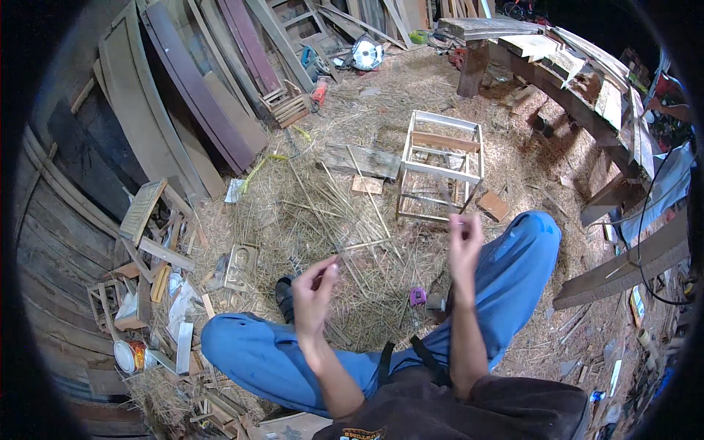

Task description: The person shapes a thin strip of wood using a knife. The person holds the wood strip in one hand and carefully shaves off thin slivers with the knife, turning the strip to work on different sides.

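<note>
My left hand (314,295) is raised above my left thigh, its fingers pinched together. My right hand (465,246) is lifted beside my right knee, also in a pinch. Faint blurred streaks run up from both fingertips, too thin to tell what they are. Beyond the hands, thin wooden strips (372,194) lie loose on the straw-strewn floor. A slender open wooden frame (442,176) with crossbars stands past my right hand. On the floor between my knees is a small pink tape measure (418,296).
Long boards (192,88) lean on the left wall. A wooden workbench (565,81) with planks curves along the right. A circular saw (367,54) sits at the back. Wood scraps and a tin can (129,356) crowd the left; a dark cable (642,227) hangs at right.
</note>
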`<action>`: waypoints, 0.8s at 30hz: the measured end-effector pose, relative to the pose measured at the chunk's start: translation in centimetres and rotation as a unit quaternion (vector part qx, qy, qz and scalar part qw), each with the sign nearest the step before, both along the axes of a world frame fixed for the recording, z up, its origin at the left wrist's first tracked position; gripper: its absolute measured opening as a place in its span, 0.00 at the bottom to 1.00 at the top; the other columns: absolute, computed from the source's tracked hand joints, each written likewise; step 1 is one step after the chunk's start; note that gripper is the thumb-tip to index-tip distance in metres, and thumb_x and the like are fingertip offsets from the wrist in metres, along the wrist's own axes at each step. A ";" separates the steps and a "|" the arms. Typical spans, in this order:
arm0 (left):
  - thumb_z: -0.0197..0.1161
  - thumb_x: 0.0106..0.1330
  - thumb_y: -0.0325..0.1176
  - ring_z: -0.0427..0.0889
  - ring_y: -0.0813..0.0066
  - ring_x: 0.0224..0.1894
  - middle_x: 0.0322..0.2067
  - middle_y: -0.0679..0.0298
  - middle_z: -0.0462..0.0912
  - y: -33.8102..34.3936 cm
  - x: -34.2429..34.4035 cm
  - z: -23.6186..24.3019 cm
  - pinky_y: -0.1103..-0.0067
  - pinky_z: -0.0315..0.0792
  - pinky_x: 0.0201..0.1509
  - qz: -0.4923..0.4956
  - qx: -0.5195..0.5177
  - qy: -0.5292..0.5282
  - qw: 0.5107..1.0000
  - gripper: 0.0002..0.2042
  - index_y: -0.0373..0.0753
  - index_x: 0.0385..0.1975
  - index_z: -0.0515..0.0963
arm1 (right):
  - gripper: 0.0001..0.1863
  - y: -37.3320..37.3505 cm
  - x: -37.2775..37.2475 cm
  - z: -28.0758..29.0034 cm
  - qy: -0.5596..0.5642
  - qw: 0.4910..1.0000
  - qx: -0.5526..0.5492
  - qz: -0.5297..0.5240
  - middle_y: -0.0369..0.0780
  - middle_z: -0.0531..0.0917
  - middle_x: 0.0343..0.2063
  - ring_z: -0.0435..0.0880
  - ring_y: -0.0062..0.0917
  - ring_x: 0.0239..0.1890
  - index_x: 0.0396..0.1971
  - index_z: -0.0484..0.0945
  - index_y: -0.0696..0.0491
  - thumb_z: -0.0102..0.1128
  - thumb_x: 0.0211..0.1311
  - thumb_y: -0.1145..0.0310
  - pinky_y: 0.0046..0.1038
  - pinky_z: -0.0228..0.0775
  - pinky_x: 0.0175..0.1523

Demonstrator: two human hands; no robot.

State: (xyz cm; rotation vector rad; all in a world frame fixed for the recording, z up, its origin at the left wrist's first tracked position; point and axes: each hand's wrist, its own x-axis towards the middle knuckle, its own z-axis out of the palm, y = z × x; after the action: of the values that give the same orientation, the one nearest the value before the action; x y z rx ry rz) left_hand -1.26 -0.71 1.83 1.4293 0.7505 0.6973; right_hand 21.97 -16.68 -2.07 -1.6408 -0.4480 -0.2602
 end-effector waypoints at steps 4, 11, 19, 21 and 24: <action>0.61 0.69 0.31 0.76 0.86 0.31 0.28 0.69 0.81 0.4 1.5 -1.1 0.86 0.69 0.37 0.004 0.029 -0.014 0.999 0.12 0.30 0.47 0.80 | 0.10 -0.9 -1.4 0.6 0.035 0.995 -0.005 0.089 0.31 0.74 0.24 0.67 0.12 0.25 0.31 0.75 0.55 0.62 0.67 0.66 0.18 0.58 0.29; 0.59 0.69 0.26 0.80 0.85 0.34 0.32 0.65 0.84 -2.9 5.5 -1.7 0.85 0.73 0.39 -0.071 0.088 -0.043 0.993 0.09 0.32 0.45 0.80 | 0.18 2.6 -5.8 1.2 0.171 0.929 0.070 0.320 0.27 0.77 0.28 0.68 0.07 0.26 0.51 0.76 0.55 0.65 0.65 0.65 0.15 0.55 0.26; 0.63 0.65 0.29 0.76 0.61 0.52 0.42 0.62 0.82 -3.2 7.3 -3.4 0.66 0.65 0.59 -0.017 0.363 0.034 0.931 0.05 0.42 0.39 0.82 | 0.08 1.1 -4.8 2.8 0.217 0.950 0.135 0.182 0.25 0.76 0.22 0.66 0.06 0.24 0.33 0.82 0.56 0.65 0.65 0.66 0.15 0.55 0.28; 0.63 0.65 0.29 0.69 0.58 0.60 0.50 0.61 0.77 -3.2 7.3 -2.9 0.61 0.58 0.65 0.031 0.417 0.063 0.906 0.04 0.44 0.38 0.82 | 0.09 0.5 -3.8 2.7 0.189 0.956 0.065 0.214 0.24 0.75 0.21 0.66 0.06 0.24 0.33 0.83 0.56 0.65 0.65 0.65 0.15 0.54 0.28; 0.63 0.65 0.30 0.55 0.52 0.70 0.62 0.60 0.67 -3.0 7.1 -2.4 0.55 0.49 0.72 0.104 0.482 0.114 0.863 0.03 0.46 0.36 0.82 | 0.10 0.5 -3.8 2.9 0.178 0.954 0.034 0.240 0.25 0.74 0.20 0.65 0.07 0.23 0.32 0.83 0.56 0.67 0.63 0.64 0.16 0.54 0.28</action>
State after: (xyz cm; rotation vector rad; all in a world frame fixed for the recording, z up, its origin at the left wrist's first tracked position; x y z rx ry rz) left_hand 5.80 -3.75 -0.54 2.3968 0.7750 1.1770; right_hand 18.20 -16.23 0.78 -1.4204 -0.5372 0.3748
